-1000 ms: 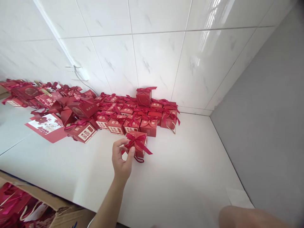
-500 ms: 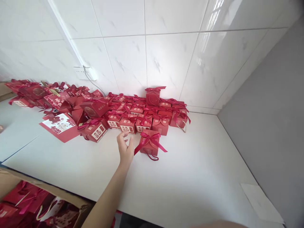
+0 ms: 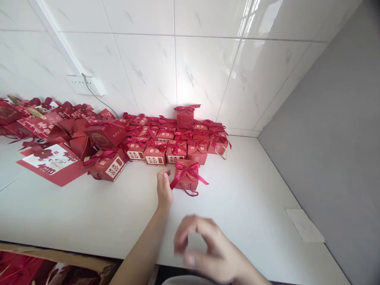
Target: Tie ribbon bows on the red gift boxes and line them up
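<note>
Head camera view gives me a clock face, which I put around the front red box [image 3: 186, 180], with twelve at the top of the picture. This box stands on the white table [image 3: 249, 206], before the rows of red boxes [image 3: 156, 155], which spread from ten to two o'clock. It has a red bow [image 3: 190, 170] on its top and a cord loop [image 3: 190, 193] at six.

Left hand [image 3: 164, 187] is just beside the box, between eight and nine o'clock. Its fingers are half curled and loose, and I see nothing in its grip; whether it touches the box or the ribbon end, I cannot tell. Right hand [image 3: 204, 247] is between five and six, apart from the box and blurred. Its thumb and bent fingers make a wide gap, with nothing held.

Far at nine o'clock lies a picture card [image 3: 56, 158]; nearer, also at nine, is a turned box [image 3: 107, 168]. At eight I see a carton [image 3: 74, 255], and between three and four a white paper [image 3: 305, 225].
</note>
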